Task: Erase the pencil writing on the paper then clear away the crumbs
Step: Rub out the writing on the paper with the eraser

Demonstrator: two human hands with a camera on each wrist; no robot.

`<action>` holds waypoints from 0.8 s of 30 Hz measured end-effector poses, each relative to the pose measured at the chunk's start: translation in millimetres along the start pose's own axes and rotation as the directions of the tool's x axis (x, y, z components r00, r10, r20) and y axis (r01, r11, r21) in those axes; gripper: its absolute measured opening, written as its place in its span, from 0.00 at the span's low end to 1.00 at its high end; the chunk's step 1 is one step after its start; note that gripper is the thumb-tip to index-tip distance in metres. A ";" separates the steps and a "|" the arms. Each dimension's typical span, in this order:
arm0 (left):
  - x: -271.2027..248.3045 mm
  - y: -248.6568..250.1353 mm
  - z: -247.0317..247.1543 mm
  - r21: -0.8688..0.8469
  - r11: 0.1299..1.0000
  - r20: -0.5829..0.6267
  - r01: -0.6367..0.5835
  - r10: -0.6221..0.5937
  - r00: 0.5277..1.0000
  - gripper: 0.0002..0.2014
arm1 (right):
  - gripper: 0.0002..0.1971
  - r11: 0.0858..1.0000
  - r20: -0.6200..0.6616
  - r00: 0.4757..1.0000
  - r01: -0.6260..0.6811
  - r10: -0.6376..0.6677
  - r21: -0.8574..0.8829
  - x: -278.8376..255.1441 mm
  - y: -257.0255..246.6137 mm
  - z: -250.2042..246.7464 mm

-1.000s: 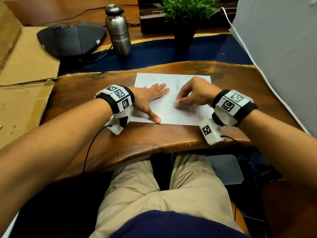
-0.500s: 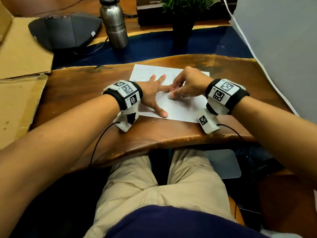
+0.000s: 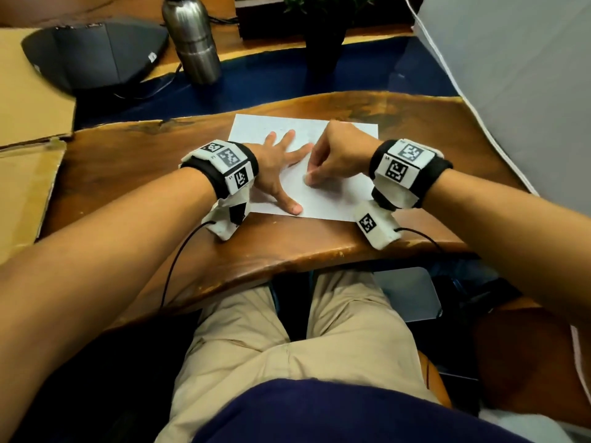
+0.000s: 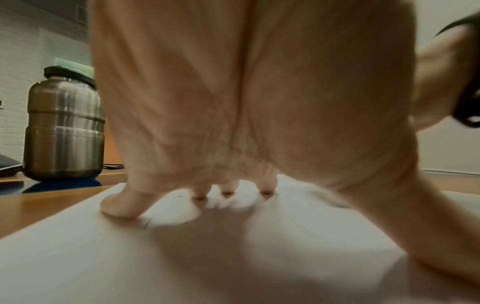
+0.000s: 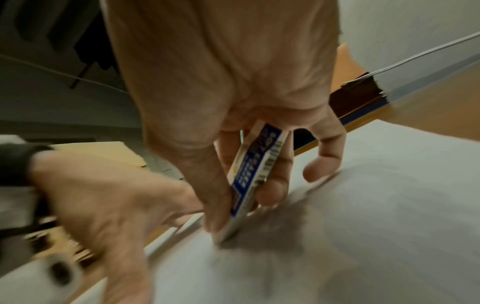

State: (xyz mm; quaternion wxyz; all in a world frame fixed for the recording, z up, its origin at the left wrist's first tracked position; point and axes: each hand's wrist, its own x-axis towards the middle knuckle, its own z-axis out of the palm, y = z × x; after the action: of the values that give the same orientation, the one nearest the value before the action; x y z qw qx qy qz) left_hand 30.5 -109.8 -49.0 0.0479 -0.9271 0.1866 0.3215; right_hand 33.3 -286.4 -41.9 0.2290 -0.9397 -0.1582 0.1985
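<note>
White sheet of paper [image 3: 335, 199], thin and limp, lying flat on the brown wooden bench [image 3: 128, 174] near its front edge. Pinned by the left hand [image 3: 278, 167], fingers [image 4: 116, 205] straight and spread, pressing down. Likely to wrinkle or slide under rubbing unless held close beside the stroke. White block eraser in a blue printed sleeve [image 5: 255, 174], pinched between thumb and fingers of the right hand [image 3: 339, 155], tip on the sheet; soft, best gripped low. Crumbs not discernible.
</note>
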 end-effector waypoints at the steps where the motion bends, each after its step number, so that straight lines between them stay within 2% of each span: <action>1: 0.1 1.0 -1.3 0.011 1.000 0.001 0.008 -0.008 1.000 0.72 | 0.08 1.000 0.059 0.998 0.013 -0.012 -0.020 -4.0 -2.4 1.4; 3: 1.2 2.0 -2.7 0.023 0.999 0.005 0.024 -0.025 1.000 0.72 | 0.08 1.000 0.090 0.996 0.007 -0.006 -0.016 -4.0 -4.7 -1.3; 6: 3.3 3.0 -3.9 0.026 0.999 0.016 0.033 -0.034 0.999 0.73 | 0.10 0.995 -0.073 0.994 -0.073 0.078 0.070 9.1 -2.6 -9.6; 8: 3.2 2.9 -3.9 0.036 0.999 0.014 0.035 -0.035 0.999 0.74 | 0.10 0.998 -0.105 0.993 -0.048 0.052 0.047 10.0 -1.5 -9.0; 11: 4.0 3.1 -4.5 0.042 0.999 0.019 0.022 -0.022 1.000 0.76 | 0.09 0.999 0.085 0.996 0.022 -0.019 -0.031 -5.3 -4.4 -2.8; 13: 4.2 2.9 -5.0 0.037 0.999 0.020 0.023 -0.024 1.000 0.76 | 0.09 0.999 0.139 0.990 0.028 -0.022 -0.043 -5.8 -7.2 -5.3; 17: 5.1 2.7 -5.0 0.026 0.999 0.029 0.019 -0.019 0.999 0.76 | 0.12 0.999 -0.064 0.997 -0.035 0.033 -0.019 11.0 -9.5 -14.2; 18: 4.6 2.4 -4.9 0.020 1.000 0.029 0.019 -0.020 0.999 0.76 | 0.11 1.000 -0.080 0.997 -0.018 0.016 -0.025 10.6 -8.5 -13.1; 19: 4.1 2.4 -5.1 0.020 1.000 0.030 0.019 -0.020 0.999 0.76 | 0.09 0.999 -0.054 0.998 0.010 -0.013 -0.046 6.9 -7.0 -10.9; 22: 3.9 2.5 -4.9 0.044 0.999 0.032 0.019 -0.021 0.999 0.76 | 0.07 0.989 0.141 0.988 0.076 -0.058 -0.125 -10.4 -4.7 -4.1; 24: 3.8 3.4 -6.1 0.044 0.999 0.031 0.024 -0.025 0.999 0.75 | 0.06 0.993 0.154 0.987 0.055 -0.038 -0.108 -8.7 -6.0 -8.3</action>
State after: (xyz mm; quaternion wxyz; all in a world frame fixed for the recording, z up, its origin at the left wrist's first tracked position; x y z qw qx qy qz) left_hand 35.5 -115.4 -46.5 0.0750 -0.9229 0.1814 0.3313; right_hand 28.2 -287.8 -29.6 0.1677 -0.9294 -0.2080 0.2547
